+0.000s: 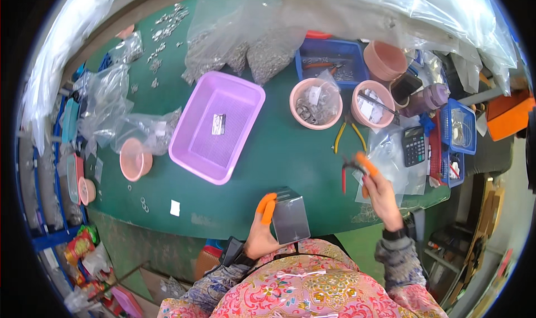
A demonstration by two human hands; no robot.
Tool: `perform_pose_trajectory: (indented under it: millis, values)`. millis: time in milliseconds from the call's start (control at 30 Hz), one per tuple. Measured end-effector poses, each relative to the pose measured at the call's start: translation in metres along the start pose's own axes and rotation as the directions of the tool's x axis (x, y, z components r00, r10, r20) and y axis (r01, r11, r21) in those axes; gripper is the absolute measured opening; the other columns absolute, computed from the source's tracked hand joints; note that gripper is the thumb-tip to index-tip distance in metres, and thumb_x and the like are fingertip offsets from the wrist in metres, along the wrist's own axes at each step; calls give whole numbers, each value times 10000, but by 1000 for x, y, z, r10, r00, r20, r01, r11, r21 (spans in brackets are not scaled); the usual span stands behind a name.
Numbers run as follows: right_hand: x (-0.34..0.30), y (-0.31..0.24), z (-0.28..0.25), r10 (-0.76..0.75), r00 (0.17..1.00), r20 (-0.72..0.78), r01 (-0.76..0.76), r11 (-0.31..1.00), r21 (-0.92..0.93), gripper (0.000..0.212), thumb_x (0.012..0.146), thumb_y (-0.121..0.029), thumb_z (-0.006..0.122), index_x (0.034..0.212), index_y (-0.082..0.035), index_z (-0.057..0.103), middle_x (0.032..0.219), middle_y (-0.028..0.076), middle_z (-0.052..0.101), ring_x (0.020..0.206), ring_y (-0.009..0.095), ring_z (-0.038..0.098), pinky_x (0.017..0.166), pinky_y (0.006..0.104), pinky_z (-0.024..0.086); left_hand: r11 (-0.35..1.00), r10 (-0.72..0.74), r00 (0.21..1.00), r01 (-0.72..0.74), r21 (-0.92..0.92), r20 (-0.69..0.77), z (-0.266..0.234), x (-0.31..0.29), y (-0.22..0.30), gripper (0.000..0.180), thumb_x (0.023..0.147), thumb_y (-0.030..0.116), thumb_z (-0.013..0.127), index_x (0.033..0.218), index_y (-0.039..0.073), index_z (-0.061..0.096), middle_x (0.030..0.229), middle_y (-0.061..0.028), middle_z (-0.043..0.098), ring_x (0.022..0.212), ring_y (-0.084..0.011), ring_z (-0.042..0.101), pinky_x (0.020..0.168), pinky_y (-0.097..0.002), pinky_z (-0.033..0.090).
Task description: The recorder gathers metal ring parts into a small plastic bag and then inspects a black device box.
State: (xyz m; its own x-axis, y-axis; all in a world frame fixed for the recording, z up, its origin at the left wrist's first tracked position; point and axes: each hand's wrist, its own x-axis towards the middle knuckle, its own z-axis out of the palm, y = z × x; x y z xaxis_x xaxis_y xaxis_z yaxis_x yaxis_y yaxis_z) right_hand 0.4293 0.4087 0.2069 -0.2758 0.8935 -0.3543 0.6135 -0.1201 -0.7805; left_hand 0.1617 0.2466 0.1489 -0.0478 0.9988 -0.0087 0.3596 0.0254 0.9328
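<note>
My left hand [262,234], with orange finger covers, is closed round the left side of a dark grey, box-shaped thing with shiny, see-through faces [292,220]. It is held at the table's near edge, in front of my body. Out to the right, my right hand [379,195], also in orange finger covers, has its thumb and forefinger round a dark-headed pair of red-handled pliers [344,179]. Blur and the fingers hide part of this grip. Just beyond lie yellow-handled pliers [340,137], their handles spread.
Left of centre a purple tray [190,131] holds a small silvery piece [218,124]. Pink tubs [316,125], a blue tray [304,75] and a black calculator [414,146] stand right. Bags of metal parts [271,58] lie behind; plastic sheeting [357,11] hangs over the far side.
</note>
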Motion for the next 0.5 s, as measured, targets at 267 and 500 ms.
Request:
perform_pose_trajectory:
  millis: [267,500]
  values:
    - [-60,-47,-28,-104,844,526,439,695,-569,296,879,-209,607,1169,-174,657,718,157,650,607,357,629,566,442,504,983,30,988,-2,183,-151,54,17,33,1119,543,292,920,1419,-6,291,1383,-207,377,1268,-381,397,1056,-429,350]
    - [-49,-41,-32,-135,844,520,450,706,-547,160,898,-203,561,934,-86,665,658,180,627,608,372,625,565,488,481,968,59,972,-1,249,-227,66,19,36,1098,551,273,912,1411,-14,292,1407,-211,348,1312,-408,303,1092,-471,282]
